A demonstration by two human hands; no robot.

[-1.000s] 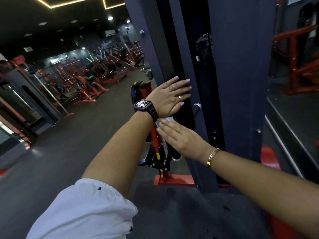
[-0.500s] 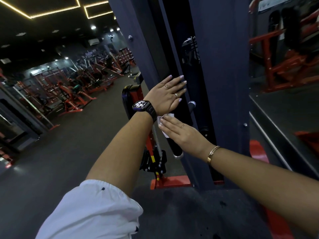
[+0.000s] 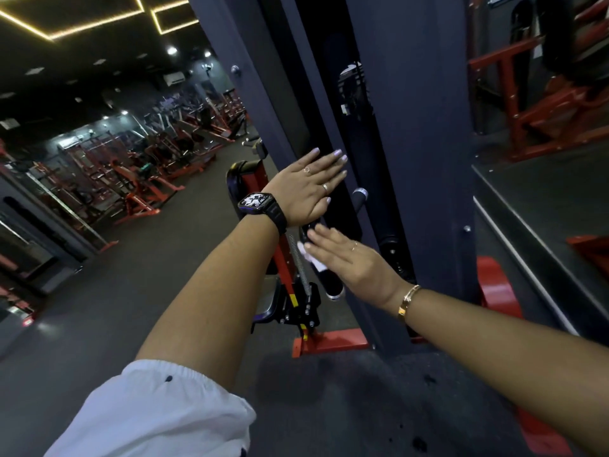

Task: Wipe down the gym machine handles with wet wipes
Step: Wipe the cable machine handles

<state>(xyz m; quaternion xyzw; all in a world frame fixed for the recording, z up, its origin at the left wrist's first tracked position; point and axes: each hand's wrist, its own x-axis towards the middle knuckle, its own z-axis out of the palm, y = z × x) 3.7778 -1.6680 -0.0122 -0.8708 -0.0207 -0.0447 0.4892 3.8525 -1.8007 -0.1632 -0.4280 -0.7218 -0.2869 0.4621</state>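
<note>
Handle: black cylindrical grip with a chrome end cap, centre of frame, slanting down beside the dark machine upright. Wet wipe: white, crumpled, against the grip's upper part, mostly hidden under the right hand. Right hand: fingers straight and together, pressing the wipe flat onto the grip, not curled round it; gold bracelet at the wrist, forearm entering from lower right. Left hand: flat, fingers extended, laid on the upright just above the right hand, holding nothing; black watch on the wrist. Step in hand, by judgement: wiping along this grip. Next move likely calls for sliding the wipe down toward the end cap under steady pressure, perhaps wrapping the fingers round to reach the far side. Second grip: juts out right of the left hand, untouched.
</note>
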